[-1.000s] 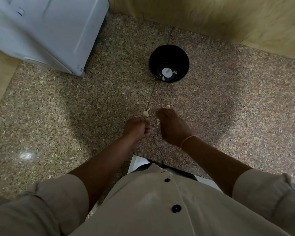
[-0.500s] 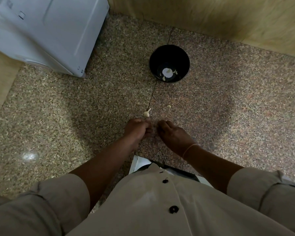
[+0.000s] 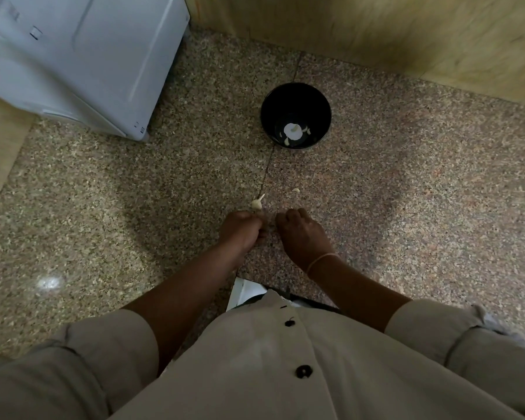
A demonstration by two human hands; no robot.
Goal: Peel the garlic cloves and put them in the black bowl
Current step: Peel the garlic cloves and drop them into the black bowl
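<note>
The black bowl (image 3: 296, 95) stands on the speckled stone surface ahead of me, with white garlic pieces (image 3: 293, 132) in its bottom. A garlic piece with a stem (image 3: 257, 202) lies just beyond my left hand (image 3: 240, 230). A small clove (image 3: 296, 190) lies farther right. My left hand is curled into a fist, its fingertips pinching something small that looks like a garlic clove, mostly hidden. My right hand (image 3: 302, 233) sits close beside it, a small gap apart, fingers bent downward. Whatever its fingertips hold is hidden.
A white appliance (image 3: 73, 56) stands at the back left. A wooden wall (image 3: 406, 34) runs along the back. A white and dark object (image 3: 246, 294) peeks out below my hands, above my beige shirt. A seam (image 3: 267, 174) crosses the stone from the bowl toward me.
My right hand drew back from near the small clove toward me and curled its fingers. My left hand stayed in place, still fisted.
</note>
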